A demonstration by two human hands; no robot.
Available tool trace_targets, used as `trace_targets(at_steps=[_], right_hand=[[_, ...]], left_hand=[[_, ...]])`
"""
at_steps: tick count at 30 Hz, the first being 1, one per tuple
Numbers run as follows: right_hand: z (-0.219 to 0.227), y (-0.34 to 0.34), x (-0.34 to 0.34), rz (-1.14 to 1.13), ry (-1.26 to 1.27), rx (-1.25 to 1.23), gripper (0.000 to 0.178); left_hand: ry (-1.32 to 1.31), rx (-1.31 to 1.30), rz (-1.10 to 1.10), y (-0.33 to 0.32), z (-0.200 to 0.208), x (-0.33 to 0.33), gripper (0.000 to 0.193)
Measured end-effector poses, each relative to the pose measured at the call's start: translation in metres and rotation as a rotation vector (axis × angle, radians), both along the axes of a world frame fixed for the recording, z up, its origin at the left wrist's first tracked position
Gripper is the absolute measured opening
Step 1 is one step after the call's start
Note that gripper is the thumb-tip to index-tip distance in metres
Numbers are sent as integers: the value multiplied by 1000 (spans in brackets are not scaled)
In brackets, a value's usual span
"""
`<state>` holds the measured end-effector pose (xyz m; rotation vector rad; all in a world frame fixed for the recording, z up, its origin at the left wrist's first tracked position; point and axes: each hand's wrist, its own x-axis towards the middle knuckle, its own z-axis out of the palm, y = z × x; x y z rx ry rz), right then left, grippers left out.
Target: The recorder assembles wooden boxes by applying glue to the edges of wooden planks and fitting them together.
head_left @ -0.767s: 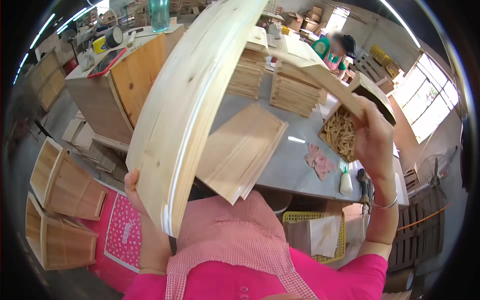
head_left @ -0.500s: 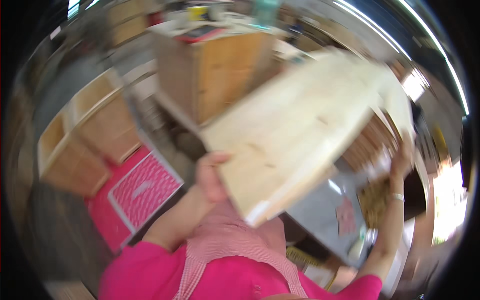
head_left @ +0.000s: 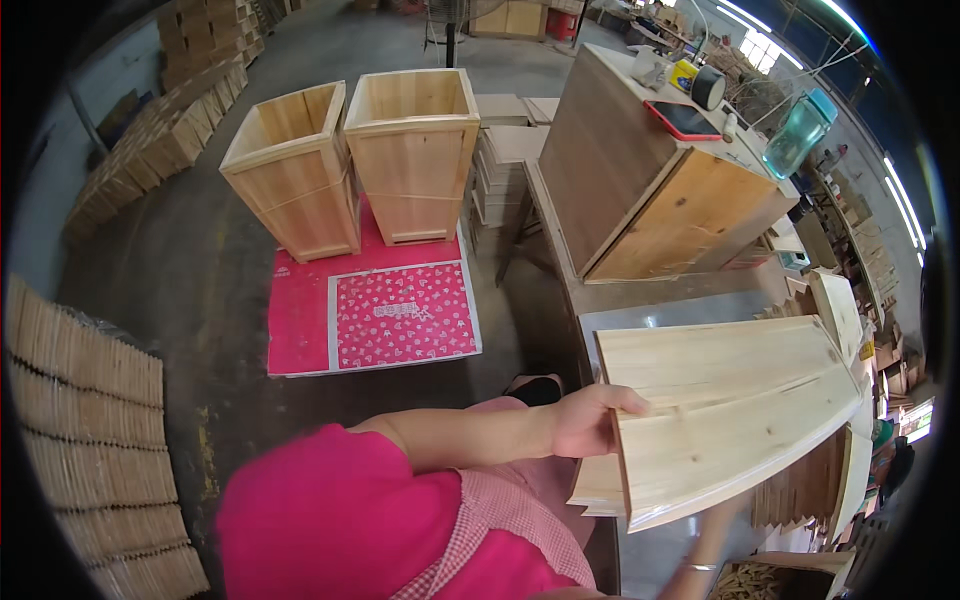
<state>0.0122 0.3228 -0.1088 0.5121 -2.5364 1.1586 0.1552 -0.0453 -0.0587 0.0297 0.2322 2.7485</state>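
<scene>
A pale wooden panel [head_left: 735, 410], broader at its far right end, is tilted over the grey worktop at the right. My left hand [head_left: 590, 418] is closed on its left edge, thumb on top and fingers underneath. A lengthwise line runs across the panel's face. Under its near left corner another pale board [head_left: 600, 485] shows. My right hand [head_left: 715, 522], with a bracelet at the wrist, reaches under the panel's near edge. Its fingers are hidden there, so what they touch does not show.
Two tapered wooden bins [head_left: 412, 160] stand on a pink sheet [head_left: 300, 310] at the left. Beyond the grey worktop [head_left: 690, 310] sits a large wooden box [head_left: 620, 170] bearing a red-edged tablet and a teal bottle [head_left: 800, 130]. Stacked slats [head_left: 90, 450] line the lower left.
My view has swung left, bringing in the bins and slat stacks. The panel is now lower, over the worktop. My right hand has moved from the far right to beneath the panel's near edge.
</scene>
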Motion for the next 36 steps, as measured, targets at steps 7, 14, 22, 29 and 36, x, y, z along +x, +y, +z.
trace_targets(at_steps=[7, 14, 22, 29, 36], right_hand=[[22, -207, 106, 144, -21, 113, 53], [37, -262, 109, 292, 20, 245, 53], [32, -237, 114, 462, 15, 374, 54], [11, -184, 141, 535, -52, 478, 54], [-31, -114, 180, 52, -219, 796, 65]], left_hand=[[-9, 32, -49, -20, 2, 6, 61], [63, 59, -30, -29, 0, 21, 63], [50, 29, 40, -33, 3, 44, 62], [-40, 18, 29, -20, 1, 53, 56], [-13, -70, -61, -26, -8, 50, 65]])
